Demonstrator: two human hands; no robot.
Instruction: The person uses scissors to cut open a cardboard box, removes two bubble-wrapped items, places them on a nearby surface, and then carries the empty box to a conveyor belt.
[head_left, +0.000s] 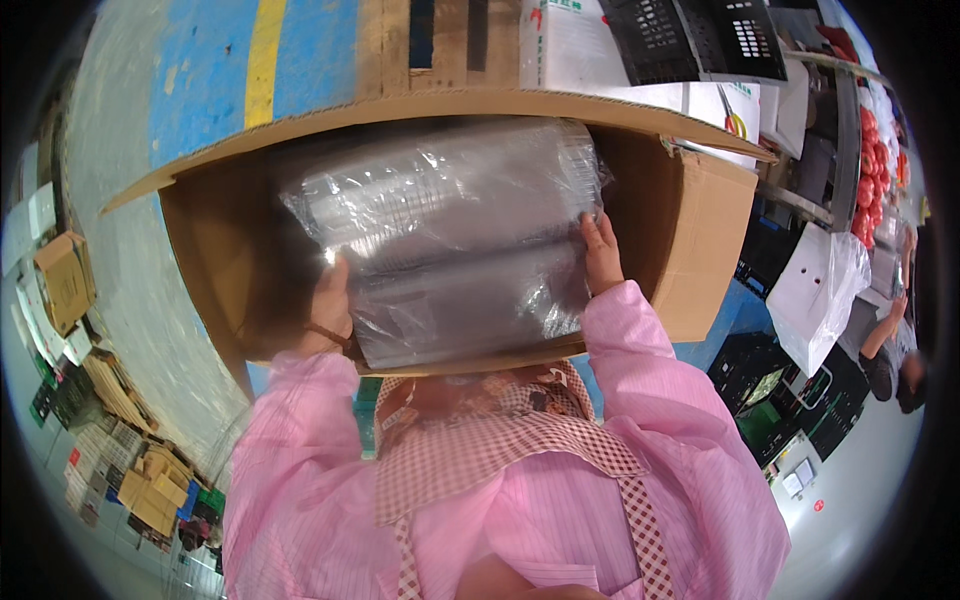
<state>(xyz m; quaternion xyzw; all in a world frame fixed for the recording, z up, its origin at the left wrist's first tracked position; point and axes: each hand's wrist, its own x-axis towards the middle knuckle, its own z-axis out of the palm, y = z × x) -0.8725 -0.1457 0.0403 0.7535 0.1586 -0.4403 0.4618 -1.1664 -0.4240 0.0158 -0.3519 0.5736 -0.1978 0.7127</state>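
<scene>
A clear plastic-wrapped bundle (457, 240), seemingly of stacked transparent plastic containers, fills the middle of an open cardboard box (705, 247). My left hand (330, 307) grips the bundle's left side, thumb along the wrap. On the opposite side my right hand (602, 251) holds its right edge, fingers pressed on the plastic. The bundle lies in two rows, one behind the other. It covers most of the box's floor, and I cannot tell whether it rests on the bottom. The box's long far flap stands out behind it.
Beyond the box are a wooden pallet (450, 45), white printed cartons (570, 52) and a black plastic crate (697, 37). Scissors (731, 116) lie on a carton. Red net bags (870, 180) sit on a rack at right, near another person (889, 337). Flattened cardboard (154, 487) is stacked at left.
</scene>
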